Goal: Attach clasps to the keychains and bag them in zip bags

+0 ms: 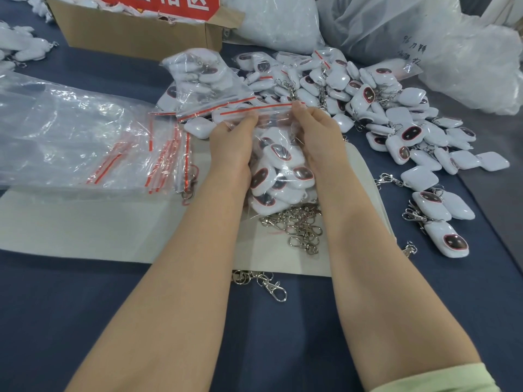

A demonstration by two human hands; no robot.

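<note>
A clear zip bag filled with several white keychains stands upright at the centre of the table. My left hand and my right hand both pinch its top near the red zip strip. A second filled zip bag lies just behind it. Loose metal clasps lie in a heap on a white sheet below the bag. A big pile of white keychains with dark oval faces spreads to the right.
A stack of empty zip bags lies at the left. A cardboard box stands at the back. Large plastic sacks fill the back right. One clasp lies on the blue tabletop near me.
</note>
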